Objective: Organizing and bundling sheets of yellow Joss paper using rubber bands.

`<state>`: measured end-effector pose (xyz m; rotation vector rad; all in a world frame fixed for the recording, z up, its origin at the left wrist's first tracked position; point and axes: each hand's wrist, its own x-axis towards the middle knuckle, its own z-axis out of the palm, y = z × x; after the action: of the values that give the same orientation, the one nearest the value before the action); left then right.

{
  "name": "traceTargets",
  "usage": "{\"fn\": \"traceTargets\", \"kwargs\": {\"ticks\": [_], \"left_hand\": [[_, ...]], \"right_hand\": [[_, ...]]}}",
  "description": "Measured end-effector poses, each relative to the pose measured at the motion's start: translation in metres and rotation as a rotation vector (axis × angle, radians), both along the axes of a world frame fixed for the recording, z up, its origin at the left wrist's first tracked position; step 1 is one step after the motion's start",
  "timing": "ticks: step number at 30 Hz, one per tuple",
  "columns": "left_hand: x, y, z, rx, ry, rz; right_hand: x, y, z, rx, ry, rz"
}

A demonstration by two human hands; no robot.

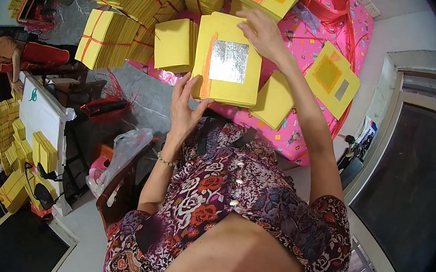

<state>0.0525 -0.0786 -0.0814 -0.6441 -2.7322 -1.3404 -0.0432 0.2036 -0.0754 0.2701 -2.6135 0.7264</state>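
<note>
In front of me stands a squared stack of yellow joss paper (227,91). Its top sheet carries a silver foil rectangle (229,62) and an orange smear along one side. My left hand (183,102) holds the stack's near left corner, fingers on the left edge and thumb along the near edge. Over the far right part of the stack reaches my right hand (262,33), its fingers stretched out on the top edge. A smaller yellow bundle (173,45) stands just left of the stack, and another yellow pile (274,100) lies partly under its right side.
Bundles tied with red string (108,40) crowd the far left of the pink tablecloth (305,127). Loose sheets (333,79) lie at right, near a coil of red string (327,6). At left, another person (28,58) bends by a white-topped table (43,111) with more yellow bundles.
</note>
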Motion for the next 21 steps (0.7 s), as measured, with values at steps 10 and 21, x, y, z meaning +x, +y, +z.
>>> {"fn": "traceTargets", "kwargs": {"ticks": [10, 21], "left_hand": [[-0.015, -0.005, 0.003, -0.022, 0.038, -0.161], [-0.026, -0.014, 0.004, -0.046, 0.023, -0.242]], "right_hand": [[0.127, -0.024, 0.035, 0.087, -0.238, 0.279], [0.134, -0.030, 0.015, 0.083, -0.061, 0.279]]}}
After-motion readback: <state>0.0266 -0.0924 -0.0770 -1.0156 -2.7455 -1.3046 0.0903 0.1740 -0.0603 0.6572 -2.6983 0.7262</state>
